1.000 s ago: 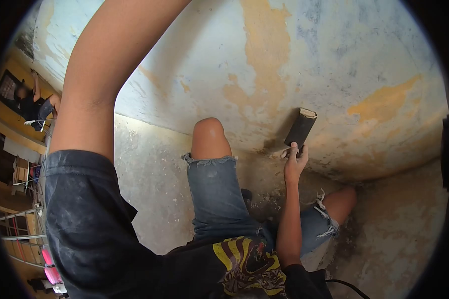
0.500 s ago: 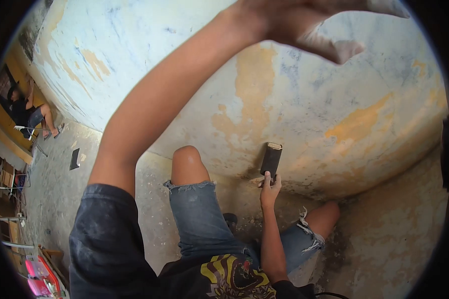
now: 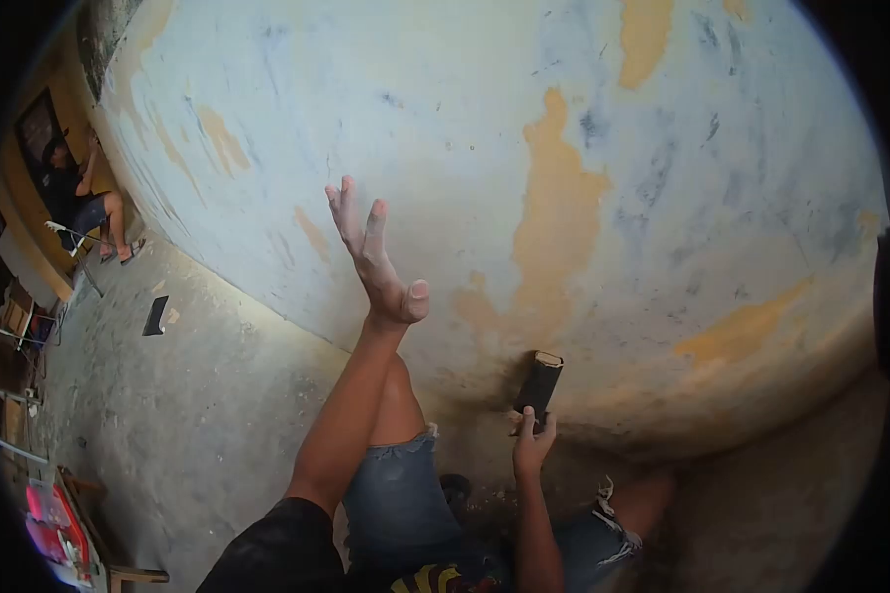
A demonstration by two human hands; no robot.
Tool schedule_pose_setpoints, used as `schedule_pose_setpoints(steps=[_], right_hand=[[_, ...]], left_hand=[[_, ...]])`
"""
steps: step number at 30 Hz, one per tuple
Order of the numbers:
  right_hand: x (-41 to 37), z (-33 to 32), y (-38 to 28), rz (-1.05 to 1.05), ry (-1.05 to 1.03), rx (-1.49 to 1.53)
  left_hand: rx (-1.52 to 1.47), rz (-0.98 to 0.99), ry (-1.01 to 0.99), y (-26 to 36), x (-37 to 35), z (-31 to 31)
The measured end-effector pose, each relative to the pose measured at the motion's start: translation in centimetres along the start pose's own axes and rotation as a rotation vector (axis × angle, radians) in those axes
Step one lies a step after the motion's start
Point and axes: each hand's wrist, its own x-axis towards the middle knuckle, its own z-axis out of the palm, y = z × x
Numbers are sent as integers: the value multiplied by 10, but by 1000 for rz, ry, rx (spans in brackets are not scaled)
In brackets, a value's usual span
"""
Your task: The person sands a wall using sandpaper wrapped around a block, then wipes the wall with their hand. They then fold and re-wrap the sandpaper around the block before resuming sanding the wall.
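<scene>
My left hand (image 3: 374,259) is raised in front of the patchy wall (image 3: 435,148), its fingers spread and nothing in it. Pale dust coats its fingers. Low and right of centre, my right hand (image 3: 533,450) grips the lower end of a dark rectangular block (image 3: 541,382) with a pale end face. The block stands nearly upright close to the wall's lower part; whether it touches the wall is unclear. Orange-yellow patches (image 3: 561,212) show through the wall's whitish coat.
My knees in denim shorts (image 3: 400,499) are below the wall. At the far left a person (image 3: 69,193) sits on a chair by the wall. A dark flat piece (image 3: 155,315) lies on the concrete floor (image 3: 208,395). Pink and red items (image 3: 54,519) are at lower left.
My left hand has come down and left from the top of the view, fingers spread. The view has shifted, showing more upper wall. My right hand still holds the block.
</scene>
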Motion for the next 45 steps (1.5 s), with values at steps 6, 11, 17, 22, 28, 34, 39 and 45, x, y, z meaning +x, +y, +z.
schedule_pose_setpoints(steps=[6,11,17,22,28,34,39,45], right_hand=[[7,18,-19,-47,-47,-58],[-1,16,1,-15,-7,-71],[2,11,8,-10,63,-54],[9,9,-35,-78,24,-14],[7,-8,-14,-45,91,-9],[16,-16,-47,-123,67,131],[17,-45,-67,-135,157,124],[27,-46,-79,-156,196,133]], left_hand=[[12,38,-150,-12,-22,-20],[38,45,-327,-11,-45,-21],[71,58,-323,0,-57,-19],[100,4,-426,13,-56,-10],[98,23,-452,25,-49,-2],[110,48,-454,33,-47,3],[85,27,-462,34,-57,7],[97,65,-466,35,-56,14]])
